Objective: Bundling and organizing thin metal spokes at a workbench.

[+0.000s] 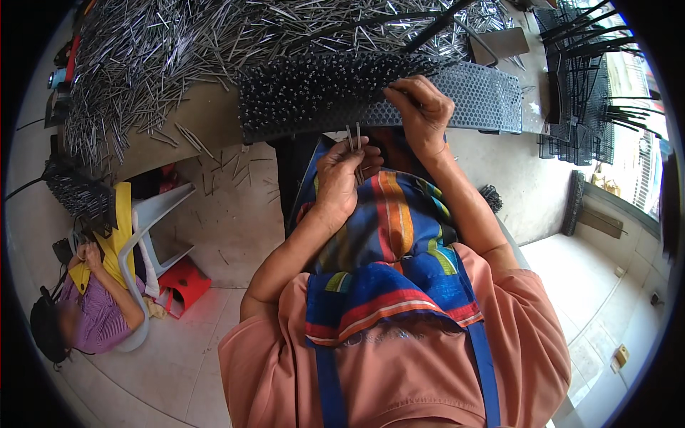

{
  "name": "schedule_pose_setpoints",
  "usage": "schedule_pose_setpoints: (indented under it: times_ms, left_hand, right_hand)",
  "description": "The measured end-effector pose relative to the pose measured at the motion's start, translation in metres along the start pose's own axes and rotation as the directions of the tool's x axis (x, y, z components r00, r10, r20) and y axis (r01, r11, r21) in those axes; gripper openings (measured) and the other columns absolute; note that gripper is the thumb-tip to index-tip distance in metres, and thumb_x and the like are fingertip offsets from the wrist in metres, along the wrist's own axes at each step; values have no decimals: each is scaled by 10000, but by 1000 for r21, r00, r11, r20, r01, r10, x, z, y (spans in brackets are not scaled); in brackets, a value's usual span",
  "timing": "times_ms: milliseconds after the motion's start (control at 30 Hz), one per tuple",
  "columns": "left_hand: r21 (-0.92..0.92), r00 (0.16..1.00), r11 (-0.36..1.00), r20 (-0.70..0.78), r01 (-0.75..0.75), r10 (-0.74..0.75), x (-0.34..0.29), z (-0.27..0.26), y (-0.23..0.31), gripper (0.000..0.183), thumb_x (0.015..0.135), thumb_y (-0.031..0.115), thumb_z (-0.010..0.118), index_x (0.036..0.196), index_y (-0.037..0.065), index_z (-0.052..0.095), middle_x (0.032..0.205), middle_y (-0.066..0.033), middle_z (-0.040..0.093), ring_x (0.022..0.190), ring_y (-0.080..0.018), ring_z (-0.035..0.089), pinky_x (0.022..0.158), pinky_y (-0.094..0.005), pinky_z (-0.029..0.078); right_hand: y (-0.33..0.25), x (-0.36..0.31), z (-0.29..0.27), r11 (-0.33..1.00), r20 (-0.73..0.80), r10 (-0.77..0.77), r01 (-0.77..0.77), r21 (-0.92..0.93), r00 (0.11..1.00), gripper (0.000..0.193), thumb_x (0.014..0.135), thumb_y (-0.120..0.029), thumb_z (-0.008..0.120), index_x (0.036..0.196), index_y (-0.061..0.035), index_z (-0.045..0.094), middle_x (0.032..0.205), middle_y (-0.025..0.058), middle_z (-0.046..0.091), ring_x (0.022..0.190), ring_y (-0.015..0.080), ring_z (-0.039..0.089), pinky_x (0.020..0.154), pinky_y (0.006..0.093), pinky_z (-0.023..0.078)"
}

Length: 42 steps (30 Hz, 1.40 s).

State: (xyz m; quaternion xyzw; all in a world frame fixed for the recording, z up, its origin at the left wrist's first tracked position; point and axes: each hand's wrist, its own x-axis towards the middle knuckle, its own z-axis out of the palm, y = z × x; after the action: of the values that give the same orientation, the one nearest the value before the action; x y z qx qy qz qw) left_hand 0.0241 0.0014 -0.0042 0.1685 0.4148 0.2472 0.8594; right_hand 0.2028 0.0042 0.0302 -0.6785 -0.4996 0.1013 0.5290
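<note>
A long dark tray (478, 100) pierced with round holes lies along the table's near edge. Its left and middle part is filled with upright thin dark rods (307, 89); toward the right the bare holes show. My left hand (345, 167), just in front of the tray, is closed around a few thin metal rods (350, 137) that point up and away. My right hand (422, 105) hovers over the tray at the edge of the filled part. Its thumb and fingers are pinched together, and whatever they hold is too small or hidden to make out.
A big heap of loose metal rods (164, 64) covers the table behind and left. Black racks (571, 85) with protruding rods stand at the right. At the left a person in a purple top (103, 307) sits on a grey chair (135, 285), beside a red stool (182, 285).
</note>
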Motion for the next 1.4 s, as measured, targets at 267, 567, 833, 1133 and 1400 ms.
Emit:
schedule_pose_setpoints:
  times_ms: [267, 567, 833, 1133, 1400]
  left_hand:
    - [-14, 1000, 1000, -6, -16, 16, -1, 2, 0, 189, 945, 27, 526, 1089, 41, 647, 949, -113, 707, 813, -198, 697, 724, -311, 575]
    - [-14, 999, 1000, 26, -28, 28, 3, 8, 7, 203, 944, 10, 523, 1107, 21, 644, 953, -125, 698, 840, -213, 688, 770, -329, 572]
    - [60, 979, 998, 203, -2, -10, 8, 16, 13, 193, 946, 7, 525, 1090, 0, 653, 962, -140, 707, 839, -229, 700, 793, -343, 578]
    - [219, 974, 964, 138, 147, -180, 9, 24, 13, 181, 949, 115, 598, 1079, 14, 671, 957, -126, 719, 851, -235, 718, 766, -368, 599]
    - [201, 971, 963, 122, 180, -206, 9, 11, 1, 190, 945, 119, 602, 1089, 19, 673, 974, -134, 711, 855, -228, 705, 791, -371, 585]
  right_hand:
    - [-1, -2, 9, 978, 80, -58, 73, -195, 995, 116, 746, 15, 757, 848, -13, 709, 745, 75, 639, 613, 148, 609, 556, 258, 464]
    - [8, -11, 11, 961, 144, -75, 110, -255, 987, 120, 785, -24, 730, 904, -41, 725, 757, 106, 632, 643, 231, 645, 576, 301, 494]
    - [-6, -25, -12, 947, 285, 307, -321, 0, 908, 87, 782, -67, 741, 834, -9, 702, 755, 85, 675, 614, 160, 637, 544, 285, 484]
    - [-4, -22, -29, 694, 153, 592, -596, 404, 792, 31, 829, -20, 709, 826, -11, 679, 697, -26, 615, 571, 26, 481, 508, 193, 355]
    - [17, -8, -21, 955, -99, 165, -134, 265, 981, 80, 777, 75, 707, 846, 35, 695, 860, 58, 671, 786, 102, 603, 688, 217, 466]
